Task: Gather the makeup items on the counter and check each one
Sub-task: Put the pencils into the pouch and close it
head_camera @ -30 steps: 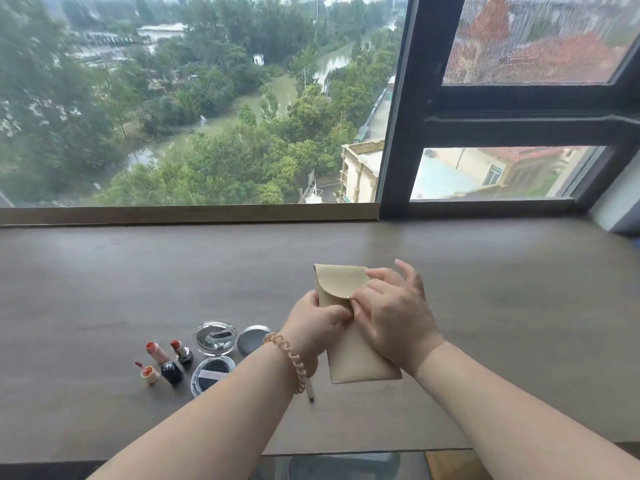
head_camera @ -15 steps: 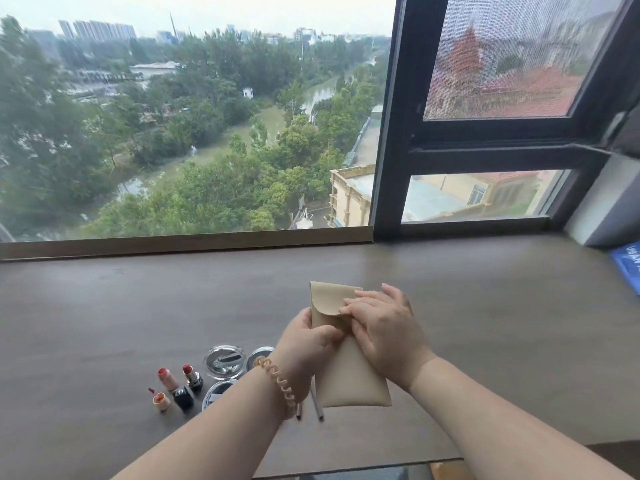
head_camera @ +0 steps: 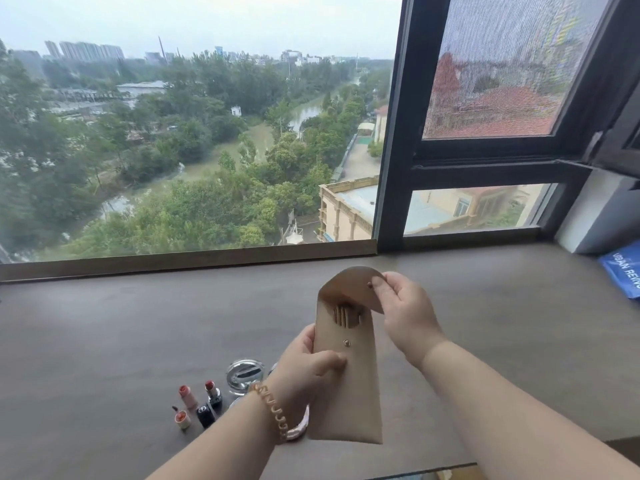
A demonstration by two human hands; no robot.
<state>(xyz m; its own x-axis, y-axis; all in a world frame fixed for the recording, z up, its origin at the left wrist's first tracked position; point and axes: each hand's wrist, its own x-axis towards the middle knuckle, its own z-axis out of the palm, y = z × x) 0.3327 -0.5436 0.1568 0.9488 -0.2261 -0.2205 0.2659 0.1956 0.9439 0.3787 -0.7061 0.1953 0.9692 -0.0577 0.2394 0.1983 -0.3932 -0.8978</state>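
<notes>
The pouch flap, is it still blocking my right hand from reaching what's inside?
No. The right hand holds the flap of the beige pouch lifted clear, so the mouth is open and slim handles show inside. The left hand grips the pouch's body below the opening, not across it.

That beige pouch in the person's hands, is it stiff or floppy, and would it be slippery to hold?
The beige pouch looks semi-stiff: its body stays flat though the left hand holds only one edge. The flap curls smoothly under the right hand, so probably supple, leather-like. Likely light; its matte surface suggests a secure grip.
</notes>
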